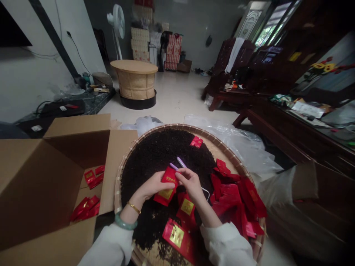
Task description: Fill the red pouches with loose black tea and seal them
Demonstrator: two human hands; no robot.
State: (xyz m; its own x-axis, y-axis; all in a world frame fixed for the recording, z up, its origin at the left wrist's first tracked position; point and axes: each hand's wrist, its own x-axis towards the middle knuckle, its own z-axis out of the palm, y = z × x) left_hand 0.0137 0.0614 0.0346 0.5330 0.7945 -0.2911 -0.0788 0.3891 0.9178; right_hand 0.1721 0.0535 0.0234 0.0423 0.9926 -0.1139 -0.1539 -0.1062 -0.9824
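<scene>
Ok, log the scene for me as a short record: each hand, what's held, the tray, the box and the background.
Left hand: grips a red packet
Right hand: pinches the same packet near its upper end
Packet contents: cannot tell
Round tray: dark loose leaves; pile of red packets on the right
Cardboard box: open, left of the tray, several red packets inside
Background: white fan, drum-shaped table

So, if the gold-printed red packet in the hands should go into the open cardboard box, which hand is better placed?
Probably the left hand: it holds the gold-printed red packet, and the cardboard box stands to the person's left.
</scene>
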